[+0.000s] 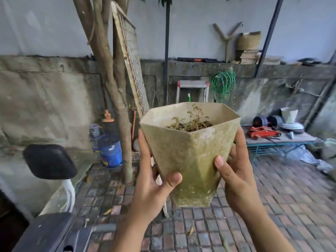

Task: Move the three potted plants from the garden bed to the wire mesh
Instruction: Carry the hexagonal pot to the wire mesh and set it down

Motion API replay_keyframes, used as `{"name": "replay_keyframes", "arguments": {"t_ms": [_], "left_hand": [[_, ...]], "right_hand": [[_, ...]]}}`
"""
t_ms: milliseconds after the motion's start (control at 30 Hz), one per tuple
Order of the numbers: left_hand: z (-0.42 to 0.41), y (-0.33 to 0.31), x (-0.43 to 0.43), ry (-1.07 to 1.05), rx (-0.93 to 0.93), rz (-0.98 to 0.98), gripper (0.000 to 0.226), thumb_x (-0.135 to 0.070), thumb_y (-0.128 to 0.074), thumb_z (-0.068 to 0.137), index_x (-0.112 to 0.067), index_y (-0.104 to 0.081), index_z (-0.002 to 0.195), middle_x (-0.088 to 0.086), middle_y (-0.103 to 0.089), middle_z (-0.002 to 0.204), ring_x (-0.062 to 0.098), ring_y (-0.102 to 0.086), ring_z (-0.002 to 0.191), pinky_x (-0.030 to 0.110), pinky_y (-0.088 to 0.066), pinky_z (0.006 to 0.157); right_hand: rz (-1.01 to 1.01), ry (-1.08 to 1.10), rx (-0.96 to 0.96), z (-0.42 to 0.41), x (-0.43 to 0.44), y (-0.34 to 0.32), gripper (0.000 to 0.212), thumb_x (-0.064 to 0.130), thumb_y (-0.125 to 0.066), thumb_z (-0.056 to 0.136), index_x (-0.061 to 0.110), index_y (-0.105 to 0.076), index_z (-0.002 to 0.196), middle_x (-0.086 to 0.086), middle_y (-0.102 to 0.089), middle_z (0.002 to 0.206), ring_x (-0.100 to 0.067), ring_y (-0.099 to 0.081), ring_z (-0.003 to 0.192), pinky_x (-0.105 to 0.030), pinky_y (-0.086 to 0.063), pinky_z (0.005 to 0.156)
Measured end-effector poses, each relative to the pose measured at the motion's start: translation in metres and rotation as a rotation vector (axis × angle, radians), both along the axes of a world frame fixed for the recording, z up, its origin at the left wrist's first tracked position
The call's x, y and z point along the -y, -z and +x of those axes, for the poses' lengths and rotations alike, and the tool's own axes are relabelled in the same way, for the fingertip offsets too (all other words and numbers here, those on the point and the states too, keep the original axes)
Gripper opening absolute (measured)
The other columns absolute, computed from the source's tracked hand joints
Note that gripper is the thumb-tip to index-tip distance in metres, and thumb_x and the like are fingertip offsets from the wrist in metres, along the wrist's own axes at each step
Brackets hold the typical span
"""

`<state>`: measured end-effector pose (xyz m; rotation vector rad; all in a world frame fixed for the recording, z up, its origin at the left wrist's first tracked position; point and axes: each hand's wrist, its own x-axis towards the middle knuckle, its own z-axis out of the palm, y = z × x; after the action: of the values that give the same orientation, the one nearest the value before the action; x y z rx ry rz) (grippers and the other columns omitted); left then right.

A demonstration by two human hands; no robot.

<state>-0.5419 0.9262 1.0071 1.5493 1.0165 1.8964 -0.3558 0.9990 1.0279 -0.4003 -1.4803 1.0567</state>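
Note:
I hold a faceted, mossy beige pot with a small dry plant in it, up in the air at the middle of the view. My left hand grips its left side with the thumb across the front. My right hand clasps its right side, thumb on the front face. A framed wire mesh panel leans upright against the tree trunks behind the pot. No garden bed or other potted plant is in sight.
Brick paving covers the ground. Blue containers stand by the trunk. A low metal table at right carries a red jack and tools. A dark mirror and vehicle part sit at the lower left. A green hose hangs on the wall.

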Motion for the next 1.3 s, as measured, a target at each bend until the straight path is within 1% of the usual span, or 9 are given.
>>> {"name": "replay_keyframes", "arguments": {"t_ms": [200, 367, 600, 800, 967, 1033, 1133, 1233, 1300], "left_hand": [[0.020, 0.020, -0.133, 0.075, 0.017, -0.008, 0.104, -0.069, -0.084, 0.079, -0.080, -0.011, 0.152, -0.019, -0.024, 0.179, 0.016, -0.038, 0.163, 0.052, -0.038, 0.130], [0.027, 0.017, -0.234, 0.111, 0.033, -0.056, 0.112, -0.065, -0.086, 0.080, -0.073, -0.006, 0.158, -0.027, -0.045, 0.166, 0.004, -0.061, 0.143, 0.022, -0.057, 0.105], [0.023, 0.016, -0.339, 0.089, 0.151, -0.130, 0.129, -0.058, -0.099, 0.063, -0.057, -0.020, 0.164, -0.005, -0.063, 0.150, 0.022, -0.069, 0.134, 0.037, -0.062, 0.103], [-0.001, 0.035, -0.427, 0.128, 0.160, -0.162, 0.149, -0.055, -0.101, 0.059, -0.043, -0.003, 0.171, -0.001, -0.055, 0.158, 0.030, -0.060, 0.142, 0.043, -0.058, 0.110], [-0.026, 0.039, -0.500, 0.168, 0.068, -0.134, 0.139, -0.054, -0.103, 0.054, -0.062, -0.015, 0.162, 0.001, -0.050, 0.161, 0.020, -0.065, 0.133, 0.035, -0.060, 0.105], [-0.031, 0.041, -0.527, 0.151, -0.004, -0.096, 0.136, -0.056, -0.102, 0.051, -0.073, -0.017, 0.155, -0.013, -0.052, 0.159, 0.008, -0.063, 0.135, 0.031, -0.057, 0.111], [-0.033, 0.053, -0.558, 0.088, 0.011, -0.114, 0.146, -0.041, -0.104, 0.042, -0.067, -0.017, 0.155, -0.004, -0.045, 0.166, 0.017, -0.051, 0.151, 0.045, -0.045, 0.126], [-0.035, 0.068, -0.584, 0.087, 0.066, -0.117, 0.131, -0.053, -0.103, 0.050, -0.075, -0.021, 0.150, -0.022, -0.052, 0.158, 0.010, -0.054, 0.147, 0.036, -0.052, 0.119], [-0.035, 0.080, -0.599, 0.079, 0.111, -0.144, 0.127, -0.057, -0.100, 0.062, -0.068, -0.016, 0.156, -0.008, -0.053, 0.156, 0.009, -0.064, 0.137, 0.035, -0.058, 0.110]], "right_hand": [[-0.038, 0.100, 0.011, 0.021, -0.115, 0.018, 0.072, 0.048, -0.077, 0.087, 0.065, -0.040, 0.146, 0.011, -0.063, 0.145, -0.010, -0.066, 0.128, -0.022, -0.055, 0.097], [-0.077, 0.106, 0.010, 0.031, -0.210, 0.014, 0.083, 0.057, -0.079, 0.084, 0.055, -0.035, 0.154, 0.003, -0.057, 0.152, -0.014, -0.061, 0.134, -0.023, -0.053, 0.101], [-0.116, 0.079, 0.082, 0.031, -0.321, 0.004, 0.095, 0.061, -0.085, 0.075, 0.046, -0.039, 0.156, -0.001, -0.061, 0.148, -0.023, -0.063, 0.132, -0.036, -0.057, 0.100], [-0.128, 0.076, 0.088, 0.005, -0.404, 0.025, 0.095, 0.042, -0.081, 0.079, 0.023, -0.035, 0.160, -0.014, -0.057, 0.150, -0.036, -0.060, 0.133, -0.067, -0.047, 0.109], [-0.169, 0.042, 0.115, -0.011, -0.480, 0.033, 0.091, 0.063, -0.070, 0.089, 0.017, -0.035, 0.160, -0.008, -0.055, 0.153, -0.028, -0.053, 0.142, -0.050, -0.045, 0.116], [-0.231, 0.010, 0.061, -0.019, -0.509, 0.036, 0.090, 0.067, -0.062, 0.092, 0.018, -0.033, 0.161, -0.007, -0.048, 0.160, -0.026, -0.042, 0.151, -0.056, -0.032, 0.124], [-0.243, -0.034, 0.064, -0.031, -0.551, 0.038, 0.081, 0.069, -0.057, 0.094, 0.029, -0.035, 0.161, -0.001, -0.047, 0.162, -0.021, -0.040, 0.153, -0.052, -0.029, 0.124], [-0.280, -0.062, 0.086, -0.038, -0.589, 0.042, 0.087, 0.074, -0.066, 0.085, 0.038, -0.037, 0.159, 0.001, -0.044, 0.164, -0.019, -0.038, 0.153, -0.055, -0.027, 0.125], [-0.285, -0.085, 0.120, -0.043, -0.612, 0.049, 0.091, 0.076, -0.068, 0.082, 0.039, -0.036, 0.159, -0.001, -0.035, 0.168, -0.022, -0.029, 0.158, -0.059, -0.020, 0.126]]}}
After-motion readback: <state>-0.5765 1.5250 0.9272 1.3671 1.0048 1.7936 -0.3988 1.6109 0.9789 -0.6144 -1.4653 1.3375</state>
